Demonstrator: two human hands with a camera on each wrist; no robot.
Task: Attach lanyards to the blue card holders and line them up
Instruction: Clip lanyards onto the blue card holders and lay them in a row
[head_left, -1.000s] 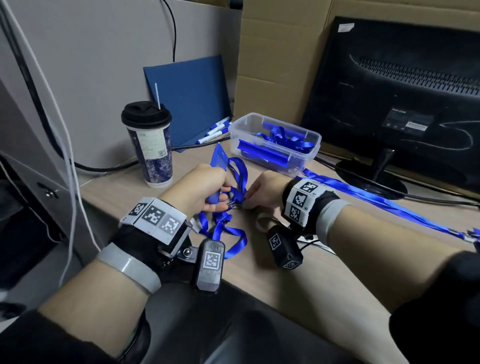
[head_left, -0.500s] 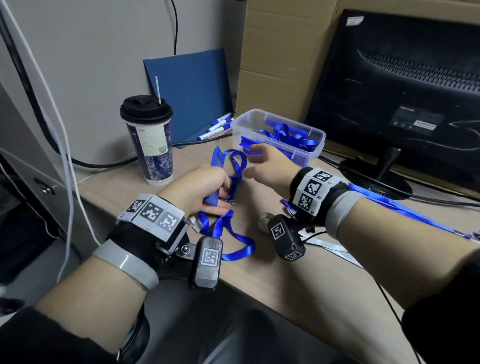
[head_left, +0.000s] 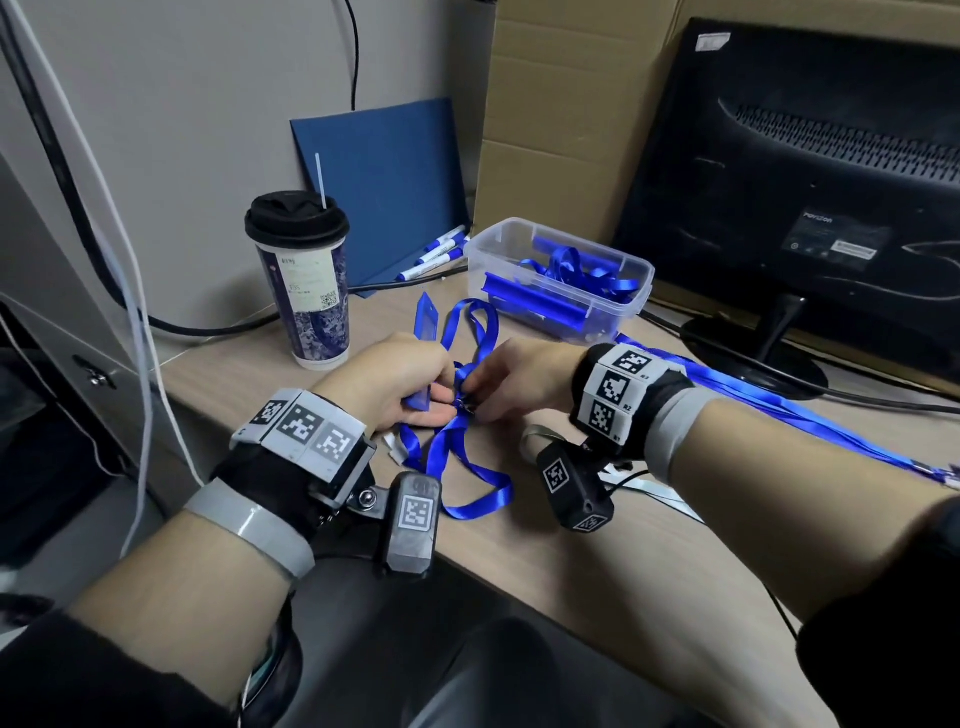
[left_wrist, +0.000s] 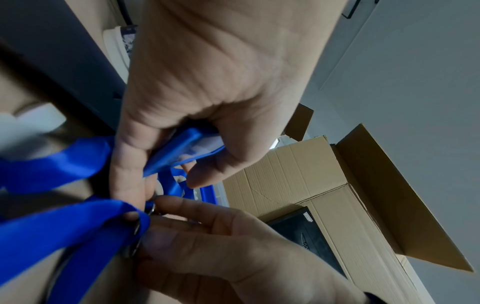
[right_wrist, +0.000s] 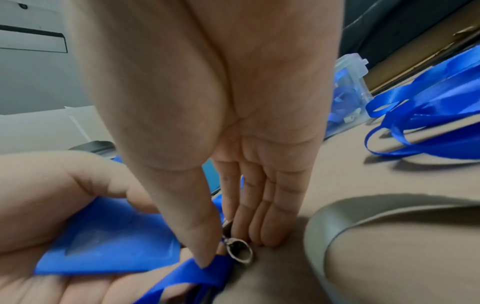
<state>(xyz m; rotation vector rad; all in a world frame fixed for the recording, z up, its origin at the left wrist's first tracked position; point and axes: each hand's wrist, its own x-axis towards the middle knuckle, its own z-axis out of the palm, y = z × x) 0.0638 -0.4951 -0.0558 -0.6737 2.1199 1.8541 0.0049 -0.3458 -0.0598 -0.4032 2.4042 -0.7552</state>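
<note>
Item: blue card holder and lanyard, held in your hands above the near left part of the worktop (head_left: 597, 545).

Your left hand (head_left: 387, 382) has its fingers curled round the blue card holder (left_wrist: 182, 148), which stands tilted with its upper end rising out of your fist. Your right hand (head_left: 519, 376) pinches the lanyard (head_left: 452, 457) at its metal clip (right_wrist: 239, 250), thumb against fingertips, just beside the holder's lower end; whether the clip is hooked on, you cannot tell. The lanyard's loops trail onto the worktop near its front edge. Clear plastic box (head_left: 636, 270) of more blue lanyards: toward the back edge. Finished lanyards (head_left: 779, 405): stretched toward the right edge. Lidded paper cup (head_left: 304, 291): at the left edge.
</note>
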